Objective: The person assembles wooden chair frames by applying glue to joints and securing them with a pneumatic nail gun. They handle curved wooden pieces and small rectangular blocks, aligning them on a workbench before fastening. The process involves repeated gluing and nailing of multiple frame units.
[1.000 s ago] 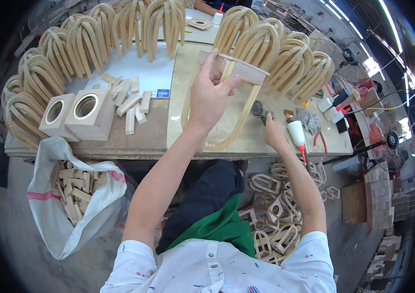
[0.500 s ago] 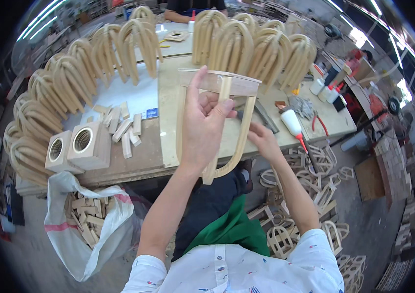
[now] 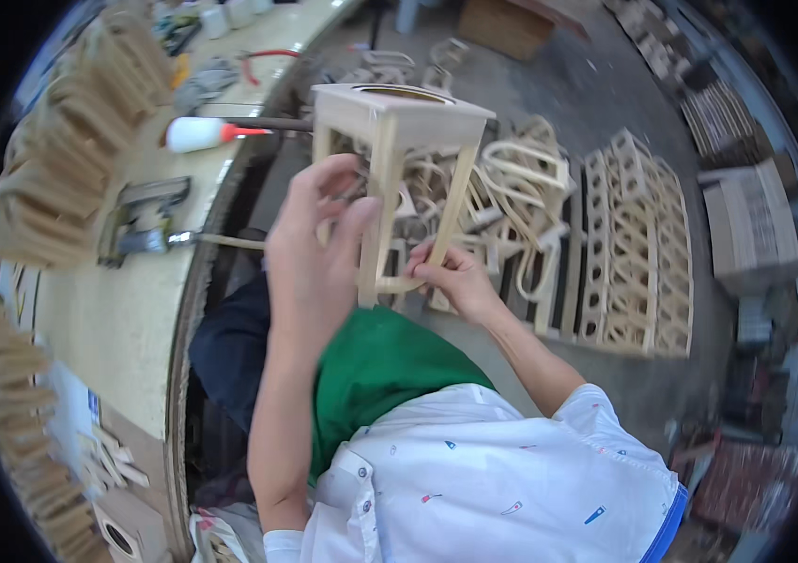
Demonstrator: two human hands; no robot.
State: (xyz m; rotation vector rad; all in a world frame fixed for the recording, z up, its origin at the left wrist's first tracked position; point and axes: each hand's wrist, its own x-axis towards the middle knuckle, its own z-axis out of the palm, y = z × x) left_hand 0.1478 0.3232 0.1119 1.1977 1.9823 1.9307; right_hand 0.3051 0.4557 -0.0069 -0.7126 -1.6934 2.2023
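Note:
I hold a pale wooden frame point(image 3: 406, 122) up in front of me: a flat top piece with a round hole and bent legs joined into a U at the bottom. My left hand point(image 3: 316, 253) grips one of its legs from the left. My right hand point(image 3: 453, 280) pinches the curved lower end of the U. The frame hangs over the floor to the right of the workbench point(image 3: 127, 310), clear of it.
On the workbench lie a nail gun point(image 3: 141, 218), a white glue bottle with a red tip point(image 3: 200, 133) and rows of bent wooden arches point(image 3: 52, 188). On the floor sit a heap of curved wooden frames point(image 3: 512, 178), stacked lattice-like frames point(image 3: 629, 253) and cardboard boxes point(image 3: 756, 225).
The view has swung to the right, away from the bench and toward the floor. Both hands lifted the frame off the bench and carried it out over the floor pile.

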